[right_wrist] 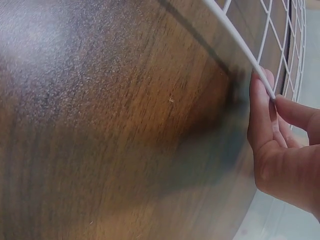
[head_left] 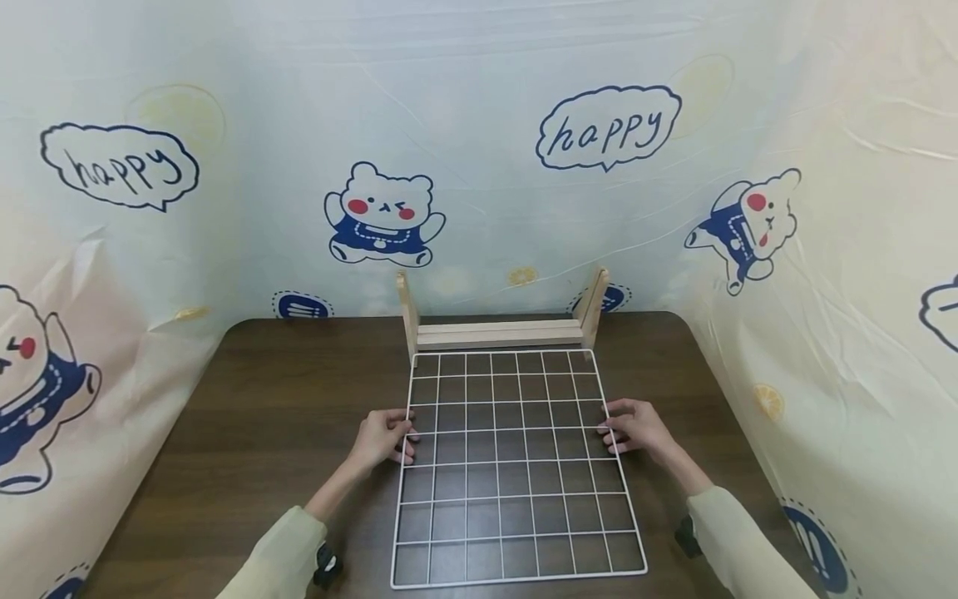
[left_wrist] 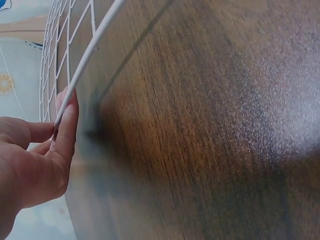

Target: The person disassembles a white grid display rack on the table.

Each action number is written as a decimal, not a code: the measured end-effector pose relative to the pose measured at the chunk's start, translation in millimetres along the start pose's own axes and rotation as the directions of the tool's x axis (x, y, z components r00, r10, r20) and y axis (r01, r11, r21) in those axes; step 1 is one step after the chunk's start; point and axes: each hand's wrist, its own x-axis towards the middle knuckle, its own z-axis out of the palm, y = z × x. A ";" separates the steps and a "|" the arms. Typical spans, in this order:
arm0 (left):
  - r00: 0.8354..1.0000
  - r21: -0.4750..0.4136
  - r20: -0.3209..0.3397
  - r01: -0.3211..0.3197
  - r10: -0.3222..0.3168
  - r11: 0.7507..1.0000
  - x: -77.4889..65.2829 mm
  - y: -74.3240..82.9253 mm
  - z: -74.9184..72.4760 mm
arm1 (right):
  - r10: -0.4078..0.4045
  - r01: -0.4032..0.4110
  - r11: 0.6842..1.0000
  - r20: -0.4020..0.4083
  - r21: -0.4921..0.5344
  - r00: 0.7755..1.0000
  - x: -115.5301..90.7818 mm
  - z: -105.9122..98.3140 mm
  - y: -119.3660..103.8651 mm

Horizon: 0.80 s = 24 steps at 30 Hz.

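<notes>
A white wire grid panel (head_left: 511, 460) spans the space between my hands, its far edge by the wooden stand. My left hand (head_left: 384, 438) pinches the left rim, thumb on top and fingers curled beneath. On the opposite rim my right hand (head_left: 636, 428) grips in the same way. Both wrist views show the panel's edge rod (left_wrist: 82, 70) raised over the table, with a shadow below. The pale wooden stand (head_left: 499, 335) has two uprights joined by a crossbar.
The dark brown wooden table (head_left: 299, 374) has rounded far corners. Behind it and along both sides hangs a light printed curtain (head_left: 479, 125) with bears and the word "happy". Pale sleeves (head_left: 280, 553) cover my forearms.
</notes>
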 end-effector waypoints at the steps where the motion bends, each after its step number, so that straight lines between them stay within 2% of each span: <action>1: 1.000 0.003 0.000 0.000 0.000 1.000 0.0 -0.2 0.2 | 0.003 -0.003 1.000 -0.003 -0.002 1.000 0.1 0.5 0.3; 14: 1.000 0.082 -0.005 -0.007 0.008 0.997 -3.0 8.3 1.5 | 0.002 -0.009 0.997 -0.091 -0.072 0.996 -1.2 10.2 -0.6; 24: 0.997 0.163 -0.074 -0.005 0.018 0.987 -2.3 3.4 4.4 | -0.008 -0.012 0.991 -0.149 -0.137 0.989 -0.3 15.3 0.9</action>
